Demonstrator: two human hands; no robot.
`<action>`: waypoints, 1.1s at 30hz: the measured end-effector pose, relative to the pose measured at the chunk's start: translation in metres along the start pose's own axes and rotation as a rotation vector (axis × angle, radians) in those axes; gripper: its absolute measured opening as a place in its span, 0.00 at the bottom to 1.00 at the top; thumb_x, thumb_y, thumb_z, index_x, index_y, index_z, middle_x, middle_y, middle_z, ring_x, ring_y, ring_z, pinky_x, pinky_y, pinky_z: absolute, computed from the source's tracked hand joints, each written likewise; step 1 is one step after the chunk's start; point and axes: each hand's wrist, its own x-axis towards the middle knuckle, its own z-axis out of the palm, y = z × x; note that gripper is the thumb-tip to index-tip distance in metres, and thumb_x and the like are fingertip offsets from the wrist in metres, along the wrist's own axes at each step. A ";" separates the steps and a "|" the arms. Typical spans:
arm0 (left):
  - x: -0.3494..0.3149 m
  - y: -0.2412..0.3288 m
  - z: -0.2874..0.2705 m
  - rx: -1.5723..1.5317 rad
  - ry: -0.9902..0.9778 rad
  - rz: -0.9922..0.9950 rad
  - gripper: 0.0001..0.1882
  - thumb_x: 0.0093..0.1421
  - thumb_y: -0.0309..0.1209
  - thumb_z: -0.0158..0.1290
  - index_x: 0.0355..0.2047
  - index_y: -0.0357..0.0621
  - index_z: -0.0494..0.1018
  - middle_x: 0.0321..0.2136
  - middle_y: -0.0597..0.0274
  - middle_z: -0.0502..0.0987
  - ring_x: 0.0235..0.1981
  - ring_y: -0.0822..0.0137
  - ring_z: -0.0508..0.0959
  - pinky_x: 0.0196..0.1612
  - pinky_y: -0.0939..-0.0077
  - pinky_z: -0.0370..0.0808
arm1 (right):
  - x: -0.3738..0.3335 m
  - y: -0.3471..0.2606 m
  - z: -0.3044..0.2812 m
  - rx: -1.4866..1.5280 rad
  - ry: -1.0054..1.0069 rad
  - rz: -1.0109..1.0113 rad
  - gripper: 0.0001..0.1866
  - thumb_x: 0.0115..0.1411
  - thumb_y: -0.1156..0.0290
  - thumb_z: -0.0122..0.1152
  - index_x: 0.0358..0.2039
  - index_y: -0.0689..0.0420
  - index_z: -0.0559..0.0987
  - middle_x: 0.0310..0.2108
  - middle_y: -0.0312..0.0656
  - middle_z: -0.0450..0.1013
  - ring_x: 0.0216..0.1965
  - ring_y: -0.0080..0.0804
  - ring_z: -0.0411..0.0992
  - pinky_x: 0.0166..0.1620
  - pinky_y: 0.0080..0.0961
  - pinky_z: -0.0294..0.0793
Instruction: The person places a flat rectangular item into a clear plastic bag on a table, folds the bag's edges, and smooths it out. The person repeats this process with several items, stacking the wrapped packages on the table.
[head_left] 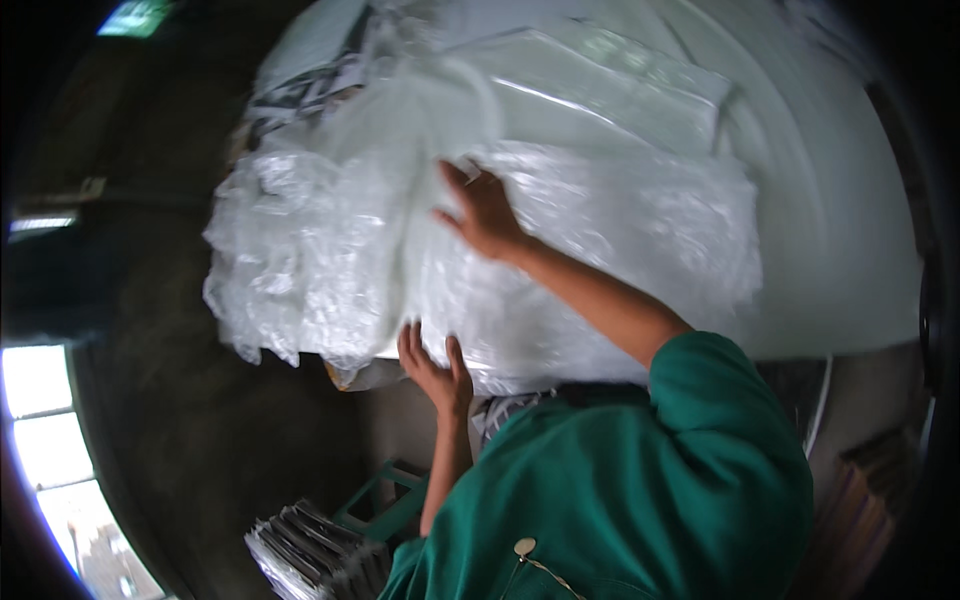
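Observation:
A wide pile of clear, crinkled plastic sheeting or bags [640, 215] lies across the white table [850, 270]. My right hand [485, 210] is over the middle of the plastic, thumb and fingers apart; a small whitish bit shows by its fingertips, too blurred to name. Close to the table's near edge, my left hand [435, 378] has its fingers spread beside a fold in the plastic. Whether either hand touches the sheeting is hard to tell. A bunched, rumpled part of the plastic hangs over the left edge.
Flat clear plastic packages [600, 85] lie farther back. At lower left, a stack of dark flat items in plastic [315, 550] stands by a green frame [385, 500]. Brownish slats [860, 520] are at lower right. A bright window [45, 430] is far left.

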 end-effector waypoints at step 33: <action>0.230 -0.049 0.196 0.164 -0.656 0.324 0.34 0.57 0.55 0.41 0.59 0.52 0.54 0.62 0.60 0.50 0.63 0.60 0.48 0.62 0.55 0.43 | -0.185 0.021 -0.083 -0.805 -0.397 0.378 0.42 0.47 0.41 0.54 0.60 0.47 0.57 0.63 0.47 0.46 0.63 0.54 0.40 0.58 0.63 0.34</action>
